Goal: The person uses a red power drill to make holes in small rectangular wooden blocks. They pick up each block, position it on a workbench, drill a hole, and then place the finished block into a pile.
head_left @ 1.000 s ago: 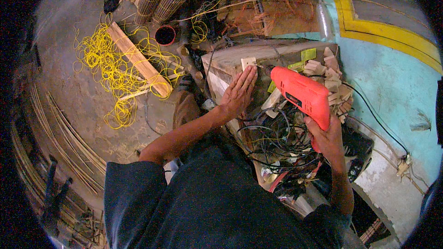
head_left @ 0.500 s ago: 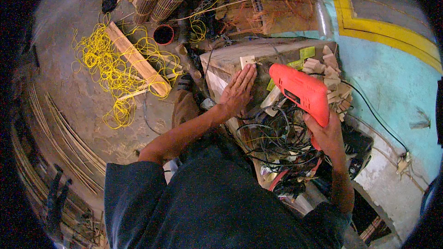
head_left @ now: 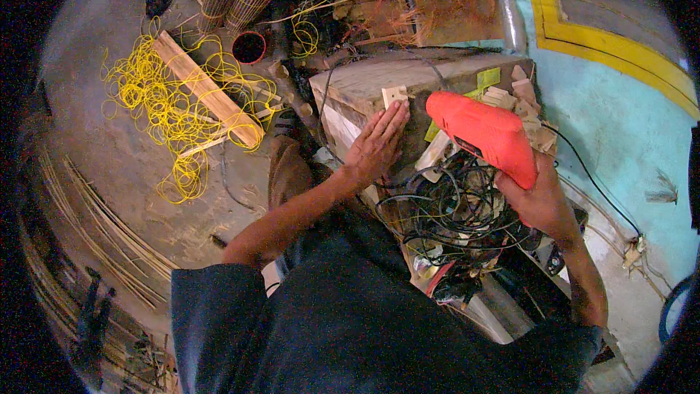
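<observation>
1 pale block [head_left: 394,94], partly hidden by left fingers [head_left: 387,124], near red drill [head_left: 483,130].

No txt legible.
Dark label [head_left: 467,147] on side of red drill [head_left: 487,128]: too sm. & blurry to read, no words or nos. made out.

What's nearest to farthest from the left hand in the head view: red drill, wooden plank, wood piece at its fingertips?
1. Wood piece, partly under the left hand.
2. Red drill, to its right.
3. Wooden plank, off to the left.
</observation>
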Demonstrator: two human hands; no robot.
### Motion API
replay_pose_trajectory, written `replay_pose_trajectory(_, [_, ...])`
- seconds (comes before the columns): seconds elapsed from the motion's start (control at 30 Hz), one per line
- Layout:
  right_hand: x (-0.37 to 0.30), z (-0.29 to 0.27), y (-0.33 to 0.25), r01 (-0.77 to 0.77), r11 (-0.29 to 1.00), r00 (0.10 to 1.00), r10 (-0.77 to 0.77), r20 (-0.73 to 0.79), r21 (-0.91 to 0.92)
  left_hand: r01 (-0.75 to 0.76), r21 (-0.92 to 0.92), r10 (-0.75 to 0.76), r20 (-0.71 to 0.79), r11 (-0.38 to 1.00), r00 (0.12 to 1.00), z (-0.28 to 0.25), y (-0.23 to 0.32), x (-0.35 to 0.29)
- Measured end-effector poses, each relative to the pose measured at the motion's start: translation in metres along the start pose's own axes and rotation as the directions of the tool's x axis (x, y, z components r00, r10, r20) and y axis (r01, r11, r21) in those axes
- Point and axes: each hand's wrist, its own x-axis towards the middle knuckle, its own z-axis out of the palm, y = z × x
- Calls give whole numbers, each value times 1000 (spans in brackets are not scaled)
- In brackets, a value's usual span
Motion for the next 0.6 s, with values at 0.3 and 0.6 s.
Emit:
replay_pose_trajectory(0.3, [13,-3,7,-16,999,998,14,-59,-40,17,60,-13,-63,998,998,6,0,0])
replay_pose_trajectory(0.6, [-1,14,-2,110,994,992,-109,-57,14,17,-46,-17,-4,999,1000,6,0,0])
